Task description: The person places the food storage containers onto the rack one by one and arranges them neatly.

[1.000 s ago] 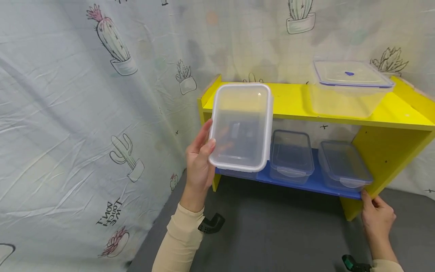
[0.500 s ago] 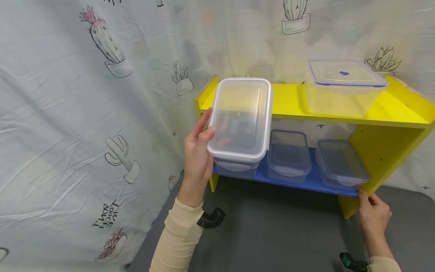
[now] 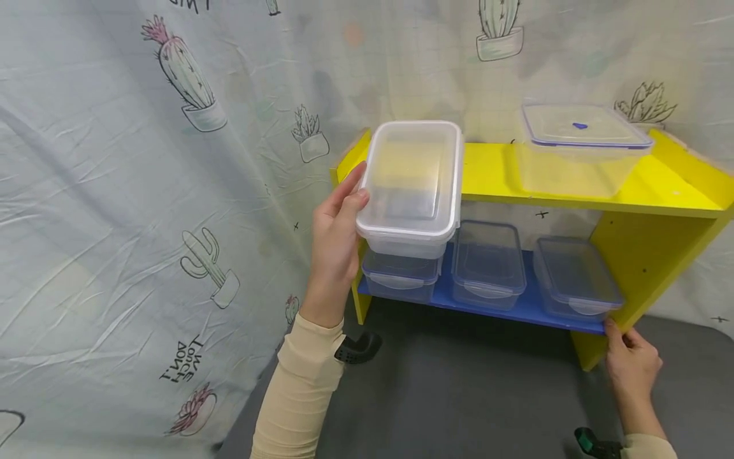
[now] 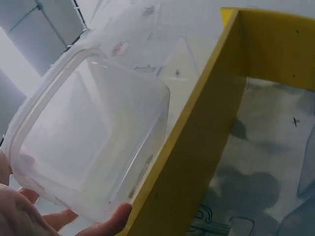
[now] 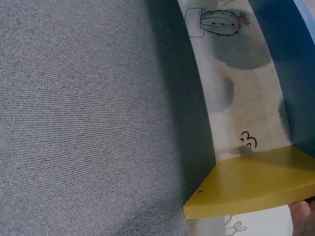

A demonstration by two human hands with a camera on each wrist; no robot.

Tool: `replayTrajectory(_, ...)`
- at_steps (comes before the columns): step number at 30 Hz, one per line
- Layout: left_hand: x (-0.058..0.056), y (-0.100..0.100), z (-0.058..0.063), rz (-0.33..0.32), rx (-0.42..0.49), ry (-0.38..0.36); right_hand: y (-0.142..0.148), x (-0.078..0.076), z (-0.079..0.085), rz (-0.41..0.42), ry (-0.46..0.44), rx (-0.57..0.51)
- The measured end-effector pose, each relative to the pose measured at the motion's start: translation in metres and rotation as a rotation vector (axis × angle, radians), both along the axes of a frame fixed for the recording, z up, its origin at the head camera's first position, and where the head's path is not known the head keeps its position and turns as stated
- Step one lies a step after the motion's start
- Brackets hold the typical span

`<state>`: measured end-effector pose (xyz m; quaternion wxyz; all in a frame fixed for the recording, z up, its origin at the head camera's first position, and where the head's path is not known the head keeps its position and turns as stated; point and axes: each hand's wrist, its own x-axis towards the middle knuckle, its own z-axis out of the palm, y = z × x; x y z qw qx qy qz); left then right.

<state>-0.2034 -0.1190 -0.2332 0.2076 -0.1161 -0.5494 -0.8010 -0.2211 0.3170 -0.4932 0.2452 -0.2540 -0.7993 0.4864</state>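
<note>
My left hand (image 3: pixel 335 255) grips the left side of a clear plastic food container (image 3: pixel 410 178) with a white-rimmed lid, thumb in front. The container is tilted, its lid facing me, before the left end of the yellow upper board (image 3: pixel 487 167). In the left wrist view, the container's (image 4: pixel 93 132) walls are over the fingers, close to the yellow panel edge (image 4: pixel 182 147). At the unit's lower right corner, my right hand (image 3: pixel 633 363) pinches the shelf by the end of its blue board (image 3: pixel 530 312). Only a bit of that hand (image 5: pixel 300 219) shows in the right wrist view.
Several lidded containers line the blue board: a left one (image 3: pixel 401 277), a middle one (image 3: pixel 489 264) and a right one (image 3: pixel 579 277). A larger blue-rimmed container (image 3: pixel 579 153) stands on the upper board's right. Cactus-print cloth (image 3: pixel 115 255) hangs behind; the unit stands on a dark grey surface (image 3: pixel 459 395).
My left hand has raised the container from in front of the blue board to the upper board's level, uncovering the lower left container. The right hand has kept its place on the corner.
</note>
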Motion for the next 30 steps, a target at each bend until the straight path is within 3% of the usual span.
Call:
replayTrajectory(6,-0.006,0.003,0.010,0.035,-0.075,-0.026,0.000,0.000,-0.001,-0.011,-0.002,-0.023)
replayTrajectory(19,-0.021,0.004,0.032,0.082,-0.138,-0.131,-0.002,0.002,-0.001,-0.005,-0.007,-0.012)
replayTrajectory(25,-0.021,0.013,0.049,0.120,-0.285,-0.202,0.001,0.002,0.000,-0.008,0.006,-0.070)
replayTrajectory(30,-0.028,0.014,0.055,0.201,-0.387,-0.215,0.001,0.002,-0.001,-0.007,-0.001,-0.019)
